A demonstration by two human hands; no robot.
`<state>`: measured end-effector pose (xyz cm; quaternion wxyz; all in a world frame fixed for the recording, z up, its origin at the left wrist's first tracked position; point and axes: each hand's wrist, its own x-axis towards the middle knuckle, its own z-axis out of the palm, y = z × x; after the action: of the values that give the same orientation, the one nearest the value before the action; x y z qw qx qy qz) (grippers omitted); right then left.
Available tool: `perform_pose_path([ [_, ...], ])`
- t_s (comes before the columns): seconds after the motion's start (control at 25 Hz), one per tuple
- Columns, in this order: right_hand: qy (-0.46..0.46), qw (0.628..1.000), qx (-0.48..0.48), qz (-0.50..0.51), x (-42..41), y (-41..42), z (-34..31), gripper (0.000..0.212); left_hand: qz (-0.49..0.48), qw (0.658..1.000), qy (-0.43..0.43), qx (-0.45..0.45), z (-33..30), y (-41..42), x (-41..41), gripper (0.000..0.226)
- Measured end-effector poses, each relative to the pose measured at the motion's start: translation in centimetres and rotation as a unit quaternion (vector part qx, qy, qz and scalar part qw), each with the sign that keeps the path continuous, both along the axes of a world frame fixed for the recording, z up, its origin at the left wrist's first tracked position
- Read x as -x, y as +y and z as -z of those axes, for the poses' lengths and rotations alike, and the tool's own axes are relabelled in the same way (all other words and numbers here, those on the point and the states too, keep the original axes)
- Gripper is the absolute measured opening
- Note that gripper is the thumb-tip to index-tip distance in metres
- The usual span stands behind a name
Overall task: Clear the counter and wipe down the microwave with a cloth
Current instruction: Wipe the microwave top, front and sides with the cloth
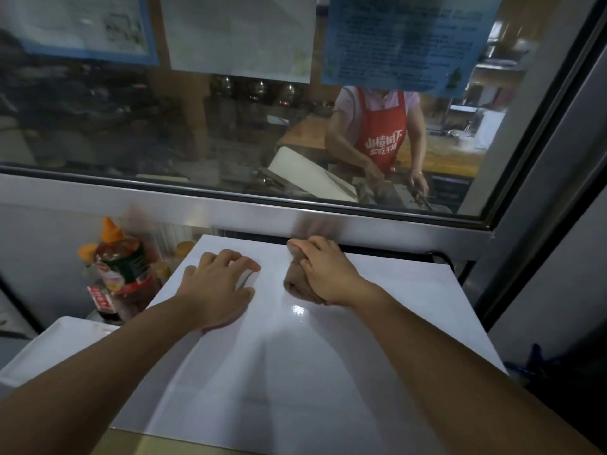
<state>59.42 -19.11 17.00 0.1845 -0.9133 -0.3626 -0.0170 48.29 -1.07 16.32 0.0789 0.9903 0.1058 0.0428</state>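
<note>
The white top of the microwave (377,323) fills the middle of the head view. My left hand (218,287) lies flat on it, palm down, fingers spread, holding nothing. To its right, my right hand (328,270) grips a bunched brown cloth (297,284) and presses it onto the top near the back edge, just below the metal window frame.
Sauce bottles with orange caps (121,261) stand left of the microwave, beside a white tray (65,339). A metal window frame (361,224) runs right behind the top. Behind the glass, a person in a red apron (382,136) works at a counter. A dark gap lies to the right.
</note>
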Motion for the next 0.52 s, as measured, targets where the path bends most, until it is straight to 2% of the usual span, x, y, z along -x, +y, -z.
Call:
perform_pose_path([
  [0.16,0.008,0.999,-0.022,0.034,-1.5,-5.3,-0.3,0.038,0.016,1.0,0.001,0.024,-0.4,-0.2,0.4,0.041],
  [0.32,0.026,0.996,0.004,0.089,-2.5,-9.0,-0.5,0.043,0.009,1.0,-0.011,0.024,-0.8,1.8,2.0,0.038],
  [0.4,0.019,0.993,-0.003,0.113,-2.3,-8.0,-0.6,0.037,-0.022,1.0,-0.013,0.016,-0.9,4.0,3.3,0.036],
  [0.52,-0.007,0.992,-0.017,0.121,-0.9,-3.8,-0.5,0.034,-0.008,0.997,0.001,0.074,-0.8,6.5,4.3,0.035],
])
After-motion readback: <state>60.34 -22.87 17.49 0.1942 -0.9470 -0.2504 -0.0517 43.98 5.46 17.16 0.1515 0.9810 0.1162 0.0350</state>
